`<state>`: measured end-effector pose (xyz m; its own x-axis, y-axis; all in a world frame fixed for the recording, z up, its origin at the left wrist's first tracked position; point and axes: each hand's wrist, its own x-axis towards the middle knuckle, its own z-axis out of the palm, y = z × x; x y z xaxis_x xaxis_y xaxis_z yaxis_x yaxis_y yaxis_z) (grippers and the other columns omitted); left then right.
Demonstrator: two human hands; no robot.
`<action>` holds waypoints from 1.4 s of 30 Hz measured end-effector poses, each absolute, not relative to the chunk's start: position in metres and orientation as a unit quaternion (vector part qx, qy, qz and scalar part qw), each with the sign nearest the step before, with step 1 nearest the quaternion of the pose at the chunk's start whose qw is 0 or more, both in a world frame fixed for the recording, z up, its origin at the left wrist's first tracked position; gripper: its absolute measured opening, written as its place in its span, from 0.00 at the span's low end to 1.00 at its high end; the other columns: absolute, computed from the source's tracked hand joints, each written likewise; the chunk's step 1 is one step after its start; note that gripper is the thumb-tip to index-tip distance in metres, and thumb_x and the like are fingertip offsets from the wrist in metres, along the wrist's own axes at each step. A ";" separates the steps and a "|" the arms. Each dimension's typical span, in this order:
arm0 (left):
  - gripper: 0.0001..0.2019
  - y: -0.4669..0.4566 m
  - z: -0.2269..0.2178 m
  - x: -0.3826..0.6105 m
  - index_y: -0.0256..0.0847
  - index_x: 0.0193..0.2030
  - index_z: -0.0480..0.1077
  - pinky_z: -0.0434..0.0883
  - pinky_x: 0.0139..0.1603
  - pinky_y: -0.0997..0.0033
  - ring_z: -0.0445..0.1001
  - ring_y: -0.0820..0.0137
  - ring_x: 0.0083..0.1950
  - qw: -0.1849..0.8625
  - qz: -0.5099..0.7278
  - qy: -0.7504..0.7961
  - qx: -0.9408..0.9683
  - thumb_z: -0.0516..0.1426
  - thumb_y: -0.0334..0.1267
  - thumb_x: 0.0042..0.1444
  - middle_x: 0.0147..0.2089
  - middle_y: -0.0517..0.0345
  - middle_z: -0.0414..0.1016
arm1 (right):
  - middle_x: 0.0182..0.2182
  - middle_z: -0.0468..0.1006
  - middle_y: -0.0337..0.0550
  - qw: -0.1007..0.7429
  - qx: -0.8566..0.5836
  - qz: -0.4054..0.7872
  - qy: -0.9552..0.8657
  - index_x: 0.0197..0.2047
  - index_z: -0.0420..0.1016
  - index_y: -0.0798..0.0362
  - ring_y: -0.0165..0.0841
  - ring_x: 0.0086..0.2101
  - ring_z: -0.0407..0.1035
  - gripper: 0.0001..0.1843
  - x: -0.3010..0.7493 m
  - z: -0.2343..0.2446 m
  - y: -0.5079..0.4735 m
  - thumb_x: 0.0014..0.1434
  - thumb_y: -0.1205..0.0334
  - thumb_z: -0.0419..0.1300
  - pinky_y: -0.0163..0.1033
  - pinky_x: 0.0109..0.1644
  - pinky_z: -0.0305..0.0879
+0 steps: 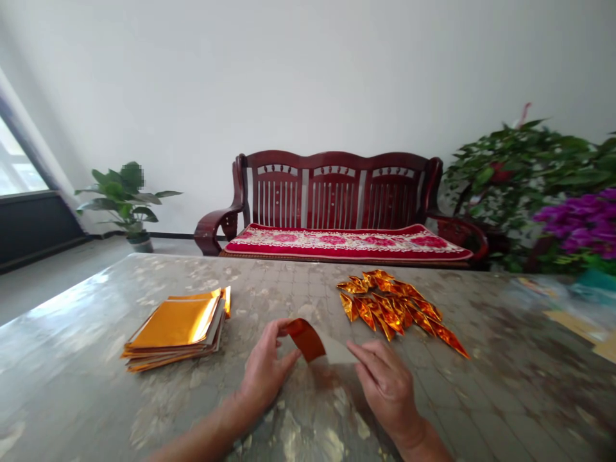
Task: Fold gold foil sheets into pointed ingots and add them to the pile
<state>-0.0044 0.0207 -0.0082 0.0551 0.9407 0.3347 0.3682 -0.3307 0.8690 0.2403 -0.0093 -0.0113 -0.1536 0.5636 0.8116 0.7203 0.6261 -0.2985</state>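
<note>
While the left hand [265,371] pinches one end of a curled gold foil sheet [304,340] between thumb and fingers, the right hand [385,393] lies with its fingers across the sheet's pale, paper-like end; whether that hand is actually gripping, I cannot tell. The sheet sits between the two hands, orange-gold on one face and greyish on the other. Left of the hands lies one stack of gold foil sheets [176,326], its edges slightly fanned and its layers too tight to count. To the right, just beyond the right hand, lies one loose pile of folded gold foil triangles [387,307], overlapping, well over a dozen. Both rest on a glossy mottled tabletop [96,301]. Past the table stands a dark red wooden bench [332,186] with three slatted back panels and one red floral cushion [346,242]. One potted plant [124,199] stands by the wall at left; a leafy plant [520,173] and purple flowers [582,221] fill the right.
</note>
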 end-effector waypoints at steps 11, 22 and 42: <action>0.13 -0.004 0.000 -0.018 0.49 0.54 0.70 0.72 0.49 0.64 0.73 0.64 0.48 -0.026 0.299 0.379 0.875 0.54 0.36 0.64 0.55 0.51 0.70 | 0.28 0.75 0.42 0.357 -0.377 -0.185 -0.834 0.42 0.81 0.49 0.33 0.31 0.65 0.12 0.227 0.003 -0.017 0.67 0.69 0.55 0.39 0.37 0.59; 0.20 -0.003 -0.004 -0.020 0.46 0.61 0.66 0.71 0.56 0.63 0.72 0.62 0.56 -0.036 0.329 0.328 0.885 0.49 0.29 0.64 0.61 0.47 0.68 | 0.35 0.81 0.40 0.372 -0.331 -0.218 -0.840 0.57 0.74 0.41 0.35 0.40 0.69 0.20 0.230 -0.001 -0.027 0.66 0.70 0.55 0.42 0.47 0.60; 0.10 -0.006 -0.009 -0.019 0.46 0.42 0.75 0.68 0.41 0.66 0.71 0.65 0.40 0.030 0.174 0.368 0.913 0.52 0.40 0.68 0.38 0.58 0.75 | 0.31 0.74 0.41 0.247 -0.404 -0.043 -0.880 0.42 0.78 0.48 0.38 0.37 0.64 0.08 0.220 -0.009 -0.018 0.64 0.68 0.59 0.43 0.42 0.57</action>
<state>-0.0185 -0.0064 -0.0087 0.6680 0.6826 0.2964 0.6618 -0.7270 0.1829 0.2199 -0.0183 -0.0091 -0.5525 0.6895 0.4684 0.7316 0.6704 -0.1240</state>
